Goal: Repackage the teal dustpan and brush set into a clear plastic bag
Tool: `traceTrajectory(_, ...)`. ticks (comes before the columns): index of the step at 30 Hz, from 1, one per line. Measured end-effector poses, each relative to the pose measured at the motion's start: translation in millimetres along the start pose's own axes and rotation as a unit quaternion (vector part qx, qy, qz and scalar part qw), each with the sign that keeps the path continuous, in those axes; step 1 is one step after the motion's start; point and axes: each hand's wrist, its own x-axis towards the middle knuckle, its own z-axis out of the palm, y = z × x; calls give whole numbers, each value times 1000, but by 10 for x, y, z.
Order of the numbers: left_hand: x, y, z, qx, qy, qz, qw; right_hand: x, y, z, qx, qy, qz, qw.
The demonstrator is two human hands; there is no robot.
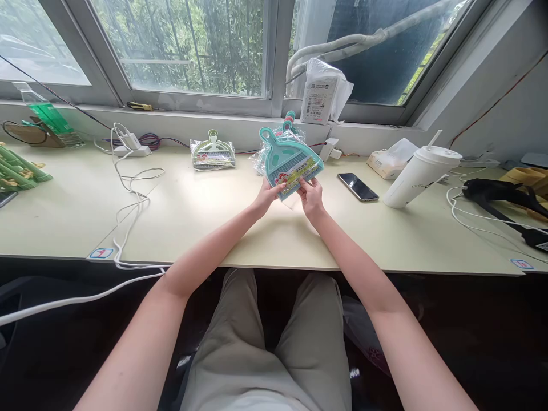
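Between my two hands I hold a teal mini dustpan and brush set (289,162), tilted above the table, with a printed label across its bristles. My left hand (268,197) grips its lower left corner, thumb on the front. On the lower right edge, my right hand (311,197) is closed the same way. Behind the set lie crumpled clear plastic packaging (259,160) and a teal and red handle (289,120), partly hidden. To the left, a green dustpan and brush set (213,153) rests on the table in a clear wrapper.
On the right are a phone (358,186), a tissue box (387,162), a tilted white cup with a straw (417,177) and a black strap (505,200). White cables (135,197) cross the table on the left, near a green bottle (49,114). A wrapped box (320,94) stands on the sill.
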Motion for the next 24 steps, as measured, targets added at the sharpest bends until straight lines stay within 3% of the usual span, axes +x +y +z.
traceTrajectory(6, 42, -41, -27, -2, 32, 13, 999, 8, 1, 13, -4, -5, 7, 1000)
traceTrajectory(15, -31, 62, 9, 35, 28, -17, 999, 18, -8, -2, -18, -21, -19, 999)
traceTrajectory(22, -48, 69, 28, -37, -87, -129, 987, -27, -73, -2, -27, -21, -54, 998)
traceTrajectory(24, -25, 73, 43, -52, -88, -145, 984, -20, -72, -4, -16, -20, -53, 998)
